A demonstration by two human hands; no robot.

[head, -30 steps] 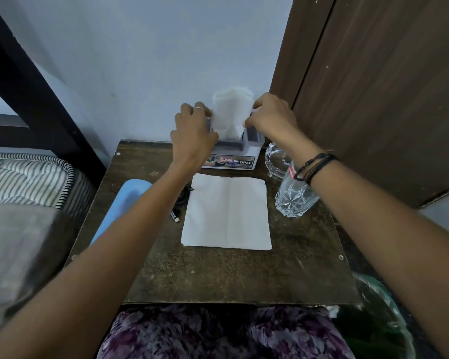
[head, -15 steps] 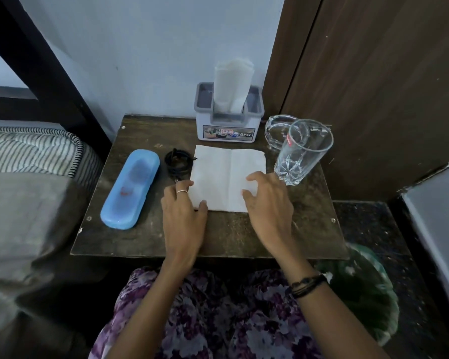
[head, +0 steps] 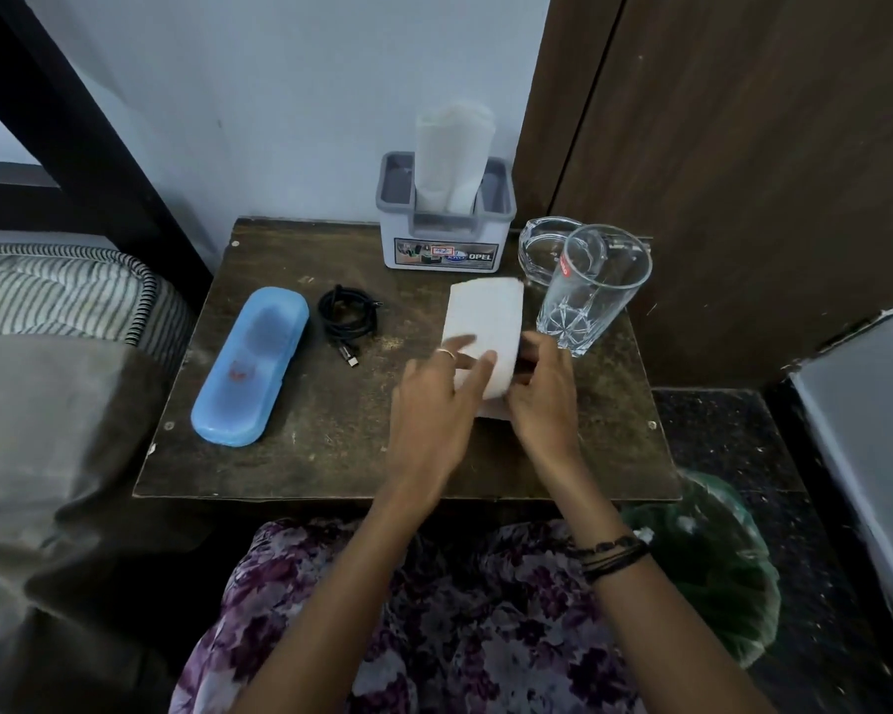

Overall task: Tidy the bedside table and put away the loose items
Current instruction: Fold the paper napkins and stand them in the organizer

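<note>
A white paper napkin (head: 485, 316) lies folded in half on the dark wooden bedside table (head: 331, 445). My left hand (head: 434, 399) rests its fingers on top of the napkin's near part. My right hand (head: 542, 394) grips the napkin's right edge. A blue glasses case (head: 251, 365) lies at the left. A coiled black cable (head: 349, 322) sits between the case and the napkin. At the back stands a grey napkin holder (head: 447, 234) with white napkins upright in it.
A clear drinking glass (head: 589, 291) stands just right of the napkin, and a glass ashtray (head: 542, 247) sits behind it. A brown wooden door (head: 743, 146) is at the right. A green bin (head: 712, 564) is below the table's right corner. Striped bedding (head: 63, 296) lies left.
My hands came back from the napkin holder to the flat napkin, then folded its left half over to the right, uncovering the cable. The view also tilted down.
</note>
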